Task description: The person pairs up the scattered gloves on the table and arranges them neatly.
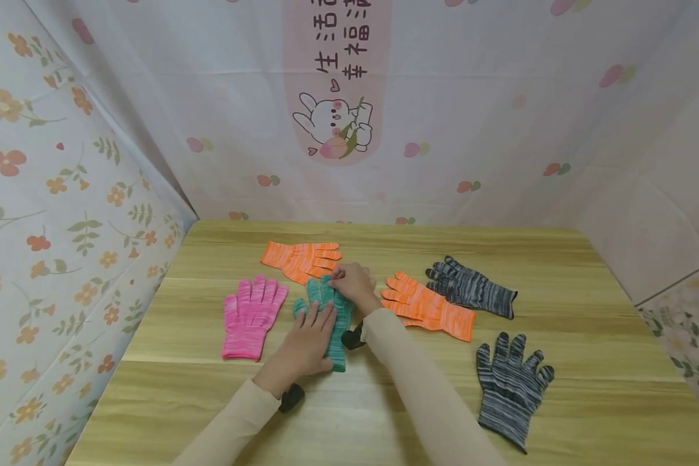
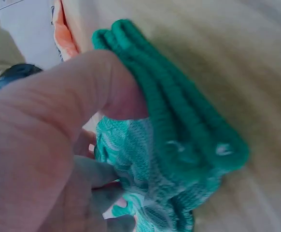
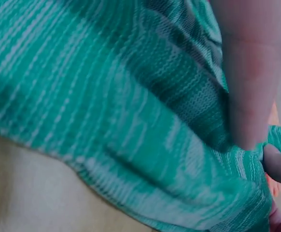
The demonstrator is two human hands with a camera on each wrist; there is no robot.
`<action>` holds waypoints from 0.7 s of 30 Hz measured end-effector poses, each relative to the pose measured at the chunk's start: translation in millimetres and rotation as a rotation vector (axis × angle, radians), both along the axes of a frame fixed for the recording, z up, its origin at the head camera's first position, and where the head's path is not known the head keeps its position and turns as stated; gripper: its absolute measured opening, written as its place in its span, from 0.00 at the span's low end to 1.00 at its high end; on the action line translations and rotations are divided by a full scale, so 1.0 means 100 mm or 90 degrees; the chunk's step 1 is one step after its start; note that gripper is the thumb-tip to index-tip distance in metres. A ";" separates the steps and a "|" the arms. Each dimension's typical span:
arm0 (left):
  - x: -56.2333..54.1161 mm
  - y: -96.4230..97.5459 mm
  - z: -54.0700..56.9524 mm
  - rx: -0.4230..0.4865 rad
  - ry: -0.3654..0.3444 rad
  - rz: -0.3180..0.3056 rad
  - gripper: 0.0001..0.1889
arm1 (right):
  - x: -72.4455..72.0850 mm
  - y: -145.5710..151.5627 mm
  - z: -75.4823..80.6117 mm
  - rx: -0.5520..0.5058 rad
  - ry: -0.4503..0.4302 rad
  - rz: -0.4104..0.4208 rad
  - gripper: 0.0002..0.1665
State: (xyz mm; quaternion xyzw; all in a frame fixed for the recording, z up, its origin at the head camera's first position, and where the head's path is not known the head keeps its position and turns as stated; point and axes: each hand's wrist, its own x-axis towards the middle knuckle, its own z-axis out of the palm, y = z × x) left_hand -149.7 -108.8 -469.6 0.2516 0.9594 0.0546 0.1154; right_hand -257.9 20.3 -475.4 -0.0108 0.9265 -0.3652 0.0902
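Two green knit gloves (image 1: 339, 323) lie stacked on the table, their cuffs (image 2: 193, 116) together at the near end. My left hand (image 1: 307, 340) rests on them with its fingers laid out flat. In the left wrist view its thumb (image 2: 116, 92) touches the cuff edge. Over the glove fingertips at the far end, my right hand (image 1: 354, 285) pinches the green fabric (image 3: 242, 164) between thumb and fingers. An orange glove (image 1: 303, 257) lies just beyond the green ones, partly hidden behind them. The palms of both hands are hidden.
To the left lies a pink glove (image 1: 252, 317). On the right are another orange glove (image 1: 431, 307) and a grey-black glove (image 1: 472, 285) that touch, with a second grey-black glove (image 1: 511, 388) nearer. Printed cloth (image 1: 472, 129) hangs behind the wooden table (image 1: 210, 401).
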 end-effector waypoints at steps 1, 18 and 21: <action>-0.02 0.01 0.01 -0.006 -0.010 -0.001 0.48 | 0.00 0.00 -0.01 0.005 0.001 -0.004 0.05; -0.16 0.06 0.17 -0.045 -0.139 0.026 0.53 | -0.13 0.38 0.04 -0.080 -0.136 0.078 0.15; -0.15 0.06 0.18 -0.062 -0.131 0.019 0.52 | -0.13 0.40 0.06 -0.077 -0.147 0.095 0.15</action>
